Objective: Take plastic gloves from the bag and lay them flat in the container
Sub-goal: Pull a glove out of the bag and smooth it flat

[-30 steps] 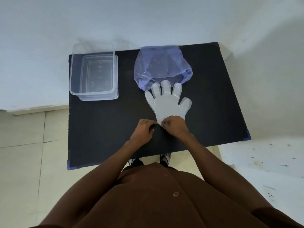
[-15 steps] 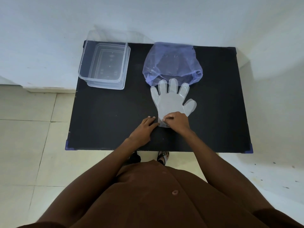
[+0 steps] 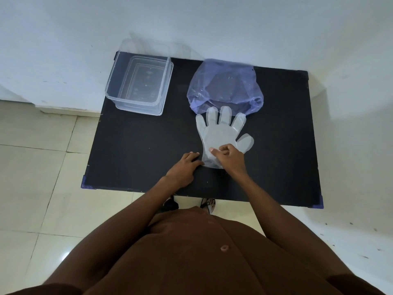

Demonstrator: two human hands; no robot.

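A clear plastic glove (image 3: 221,133) lies flat on the black table (image 3: 138,150), its fingers pointing away from me and overlapping the mouth of a bluish see-through bag (image 3: 225,86). My right hand (image 3: 228,155) rests on the glove's lower palm with the fingers curled and thumb and forefinger pinching the film. My left hand (image 3: 185,167) lies flat on the table with its fingertips at the cuff's left edge. A clear, empty container (image 3: 140,106) stands at the table's far left corner.
The table stands against a white wall, with tiled floor to the left and in front. The table's front edge runs just behind my wrists. My brown sleeves and torso fill the lower part of the view.
My right hand has slid from the cuff edge up onto the glove's palm. My left hand has flattened beside the cuff. The glove stays where it was.
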